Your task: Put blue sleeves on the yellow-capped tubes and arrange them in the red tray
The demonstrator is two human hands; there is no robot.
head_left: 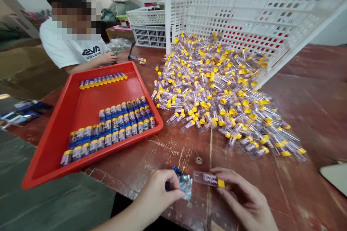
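Note:
My left hand (159, 191) is closed on a small blue and silver plastic wrapper (185, 186) above the table's front edge. Between the thumb and fingers of my right hand (241, 195) is a clear tube (202, 178) with a yellow cap, lying level, its cap end in the fingertips. The tube's clear end points at the wrapper, with a small gap between them. Beyond my hands a large pile of similar yellow-capped tubes (206, 79) spreads over the table. To the left, a red tray (94, 97) holds rows of tubes in blue wrappers (108, 139).
A tilted white basket (241, 7) stands behind the pile on the brown table (162, 155). More white crates (149, 25) are stacked at the back. A person in a white shirt (58, 45) sits beyond the tray. Blue wrappers (24, 112) lie at the far left.

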